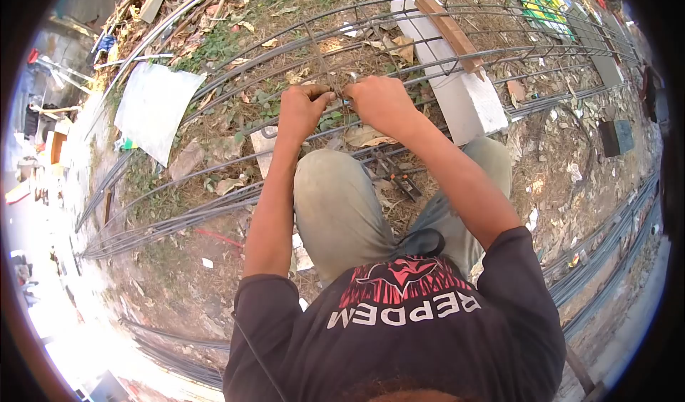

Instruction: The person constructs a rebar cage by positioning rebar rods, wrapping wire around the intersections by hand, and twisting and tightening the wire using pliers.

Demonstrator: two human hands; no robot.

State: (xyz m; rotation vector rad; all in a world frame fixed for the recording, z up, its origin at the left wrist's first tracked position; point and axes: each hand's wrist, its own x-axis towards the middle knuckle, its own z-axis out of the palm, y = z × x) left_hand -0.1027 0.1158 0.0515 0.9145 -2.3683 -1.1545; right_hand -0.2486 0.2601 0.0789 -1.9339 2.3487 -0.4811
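Note:
A long cage of steel reinforcing bars [314, 39] runs across the view in front of my knees. My left hand [303, 111] is closed in a pinch, thumb against forefinger, at a bar of the cage. Close on its right, my right hand [382, 104] is closed too, fingers curled at the same joint. A thin tie wire [345, 115] shows between the fingertips, partly hidden by them. On the ground between my legs lies a pair of pincers [401, 179] with dark handles and orange marks.
A white block [457, 102] supports the cage, with a brown wooden piece [449, 36] on it. Loose rebar [171, 228] lies at left, more bars [606, 248] at right. A white sheet [155, 109] and a dark block [616, 138] rest on leaf-strewn ground.

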